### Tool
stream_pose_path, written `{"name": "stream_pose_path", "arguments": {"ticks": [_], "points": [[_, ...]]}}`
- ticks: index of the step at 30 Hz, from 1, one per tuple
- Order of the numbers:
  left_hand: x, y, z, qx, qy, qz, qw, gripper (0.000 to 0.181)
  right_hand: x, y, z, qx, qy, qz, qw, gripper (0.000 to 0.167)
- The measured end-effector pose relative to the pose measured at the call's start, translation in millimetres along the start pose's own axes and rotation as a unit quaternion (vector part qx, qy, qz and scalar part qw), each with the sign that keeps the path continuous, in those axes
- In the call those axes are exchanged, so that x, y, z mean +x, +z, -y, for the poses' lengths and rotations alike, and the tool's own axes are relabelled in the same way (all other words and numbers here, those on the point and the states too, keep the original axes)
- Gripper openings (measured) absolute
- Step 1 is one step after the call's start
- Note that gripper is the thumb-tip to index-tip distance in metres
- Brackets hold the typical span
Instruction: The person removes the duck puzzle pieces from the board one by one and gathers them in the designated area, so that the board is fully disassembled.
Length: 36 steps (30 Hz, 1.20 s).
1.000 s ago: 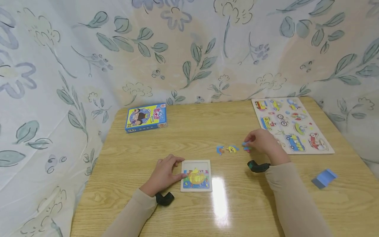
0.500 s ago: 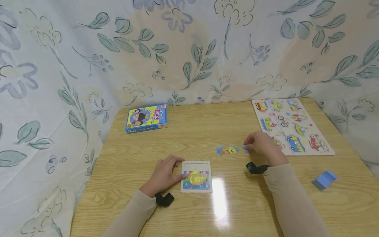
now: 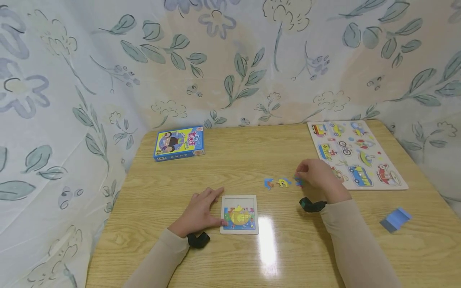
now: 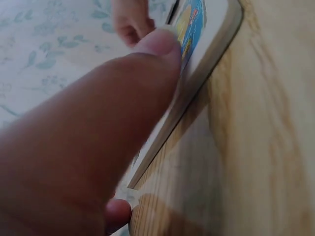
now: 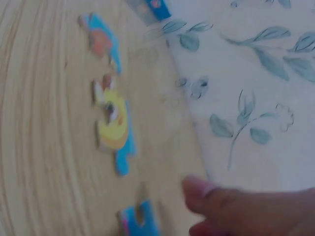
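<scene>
My left hand (image 3: 198, 214) lies at the left side of a small wooden framed jigsaw puzzle (image 3: 253, 231), its thumb on the frame's lower left edge and its other fingers spread. The fitted pieces show a yellow duck; a bare strip runs along the top. In the left wrist view, the thumb touches the puzzle frame (image 4: 216, 44). My right hand (image 3: 317, 178) hovers by a blue jigsaw piece (image 5: 140, 220), which lies apart from its fingertips in the right wrist view. Left of it lie a yellow-and-blue piece (image 3: 283, 182) and a blue-and-orange piece (image 3: 268, 183).
A blue and yellow box (image 3: 179, 143) sits at the back left. At the back right lies a vehicle puzzle board (image 3: 354, 154), partly behind my right hand. A folded blue object (image 3: 396, 219) stands on the table (image 3: 173, 180) at the right. A floral cloth (image 3: 230, 60) hangs behind.
My left thumb has slid slightly down the puzzle frame, and its index finger has lifted off the corner. The blue piece by my right hand has turned and now lies apart from the fingers.
</scene>
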<state>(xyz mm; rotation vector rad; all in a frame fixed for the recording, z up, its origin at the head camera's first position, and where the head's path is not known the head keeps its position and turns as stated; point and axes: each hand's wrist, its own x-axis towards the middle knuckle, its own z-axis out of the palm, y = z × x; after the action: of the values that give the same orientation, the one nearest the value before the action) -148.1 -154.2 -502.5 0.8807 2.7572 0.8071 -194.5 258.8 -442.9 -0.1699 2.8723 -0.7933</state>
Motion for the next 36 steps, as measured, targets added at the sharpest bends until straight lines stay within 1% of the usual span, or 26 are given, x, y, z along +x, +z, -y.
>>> {"name": "stream_pose_path", "arguments": {"ticks": [1, 3, 6, 8, 10, 13, 15, 17, 21, 24, 29, 33, 36], "points": [[0.1, 0.0, -0.1, 0.004, 0.001, 0.000, 1.0000, 0.107, -0.2, 1, 5, 0.002, -0.009, -0.007, 0.9999, 0.013], [0.0, 0.1, -0.2, 0.007, 0.003, -0.001, 1.0000, 0.106, -1.5, 5, 21, 0.006, -0.041, -0.019, 0.9990, 0.014], [-0.7, -0.1, -0.3, 0.007, 0.004, -0.002, 1.0000, 0.105, -6.4, 21, 57, 0.020, -0.103, -0.011, 0.9944, 0.014], [-1.1, -0.2, -0.1, 0.007, 0.003, -0.002, 1.0000, 0.105, -10.6, 38, 82, 0.018, -0.158, 0.006, 0.9872, 0.015], [-1.7, -0.3, -0.1, 0.008, 0.000, 0.000, 1.0000, 0.105, -16.7, 57, 103, 0.011, -0.202, 0.029, 0.9790, 0.017], [-2.3, -0.4, 0.0, 0.007, -0.007, 0.003, 1.0000, 0.104, -24.6, 86, 125, -0.025, -0.258, 0.041, 0.9649, 0.024], [-2.7, -0.5, -0.1, 0.004, -0.009, 0.004, 0.9999, 0.103, -29.0, 101, 133, -0.043, -0.273, 0.049, 0.9600, 0.031], [-3.1, -0.4, -0.4, 0.000, -0.008, 0.002, 1.0000, 0.102, -31.3, 113, 137, -0.058, -0.285, 0.048, 0.9554, 0.037], [-3.4, 0.7, -0.8, 0.001, 0.005, -0.006, 1.0000, 0.098, -34.6, 124, 139, -0.065, -0.291, 0.055, 0.9528, 0.041], [-3.0, 0.9, -1.3, 0.002, 0.008, -0.007, 0.9999, 0.097, -36.2, 127, 141, -0.063, -0.284, 0.057, 0.9550, 0.039], [-2.1, 1.2, -1.1, 0.002, 0.008, -0.004, 1.0000, 0.096, -37.0, 129, 143, -0.051, -0.277, 0.042, 0.9587, 0.031], [-1.6, 1.2, -1.2, 0.001, 0.010, -0.005, 0.9999, 0.091, -35.2, 132, 143, -0.024, -0.268, 0.020, 0.9630, 0.028], [-1.5, 1.2, -1.2, -0.001, 0.012, -0.006, 0.9999, 0.088, -33.7, 133, 143, 0.001, -0.265, 0.004, 0.9642, 0.024]]}}
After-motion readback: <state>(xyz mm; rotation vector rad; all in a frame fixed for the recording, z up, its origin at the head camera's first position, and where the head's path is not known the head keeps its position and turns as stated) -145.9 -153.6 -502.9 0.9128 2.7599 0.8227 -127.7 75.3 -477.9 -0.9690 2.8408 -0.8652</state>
